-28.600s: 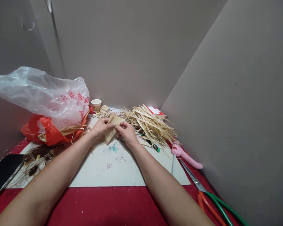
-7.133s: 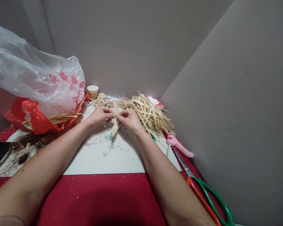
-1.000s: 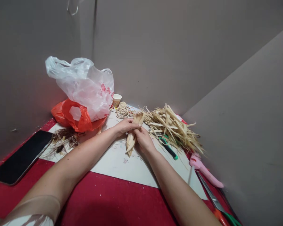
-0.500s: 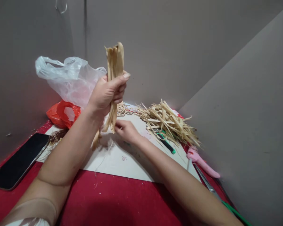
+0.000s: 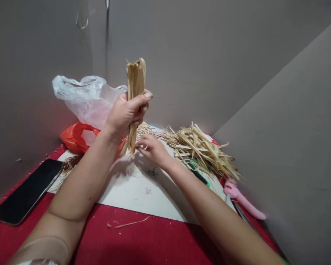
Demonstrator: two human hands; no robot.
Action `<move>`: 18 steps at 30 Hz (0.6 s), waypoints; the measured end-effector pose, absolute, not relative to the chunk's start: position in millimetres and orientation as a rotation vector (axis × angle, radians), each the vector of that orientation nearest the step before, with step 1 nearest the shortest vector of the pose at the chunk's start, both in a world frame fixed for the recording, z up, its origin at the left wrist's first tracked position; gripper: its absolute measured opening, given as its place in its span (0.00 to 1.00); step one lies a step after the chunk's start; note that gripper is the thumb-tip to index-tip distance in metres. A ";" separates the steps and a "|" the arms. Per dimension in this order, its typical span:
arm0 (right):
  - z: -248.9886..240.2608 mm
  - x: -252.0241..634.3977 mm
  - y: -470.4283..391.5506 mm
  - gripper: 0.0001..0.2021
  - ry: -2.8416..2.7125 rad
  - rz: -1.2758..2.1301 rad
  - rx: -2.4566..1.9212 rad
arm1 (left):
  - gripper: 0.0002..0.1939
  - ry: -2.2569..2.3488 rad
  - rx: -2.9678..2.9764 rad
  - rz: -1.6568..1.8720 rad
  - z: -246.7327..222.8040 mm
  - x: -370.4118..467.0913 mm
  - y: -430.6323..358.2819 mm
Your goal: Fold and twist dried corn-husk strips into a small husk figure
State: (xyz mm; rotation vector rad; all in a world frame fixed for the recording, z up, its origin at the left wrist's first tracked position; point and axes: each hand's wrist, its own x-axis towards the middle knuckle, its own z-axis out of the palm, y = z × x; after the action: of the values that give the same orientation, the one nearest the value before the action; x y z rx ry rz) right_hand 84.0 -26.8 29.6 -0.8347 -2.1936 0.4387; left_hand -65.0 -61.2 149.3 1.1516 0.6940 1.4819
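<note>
My left hand [image 5: 128, 112] is wrapped round an upright bundle of dried husk strips [image 5: 136, 79], holding it above the white sheet [image 5: 127, 200]. The bundle's folded tops stick up over my thumb, and its narrower ends hang below the fist. At those lower ends, my right hand [image 5: 153, 150] has its thumb and fingertips pinched together, touching the tip of the husk. Whether a strand is between these fingers is too small to make out.
A heap of straw strips [image 5: 201, 149] lies at the back right, beside green-and-black pliers [image 5: 200, 176] and a pink-handled glue gun [image 5: 244, 198]. White [image 5: 85, 97] and red [image 5: 74, 138] plastic bags stand at the back left, near a phone [image 5: 27, 191]. A thin strand [image 5: 129, 223] lies on the red cloth.
A thin strand now lies on the red cloth at the front. Something tan that hung beneath my left hand no longer shows. My right hand stays near the bundle's lower tip. The view has shifted slightly.
</note>
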 end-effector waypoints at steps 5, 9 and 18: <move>42.0 136.7 -31.6 0.13 -1.263 1.132 -0.942 | 0.10 0.712 1.196 1.367 120.5 -51.8 -32.9; 14.9 143.4 -34.1 0.18 -1.012 1.418 -0.976 | 0.08 0.949 1.282 1.138 73.8 -31.2 -11.1; -25.6 131.4 -30.2 0.20 -1.155 1.484 -1.075 | 0.15 0.949 1.157 0.870 13.4 -25.6 9.8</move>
State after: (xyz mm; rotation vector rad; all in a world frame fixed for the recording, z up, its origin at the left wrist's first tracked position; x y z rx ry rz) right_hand 131.4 -30.2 -25.6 -1.0749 -1.1549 1.4843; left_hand -25.6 9.8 13.4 1.1568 0.9486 0.8702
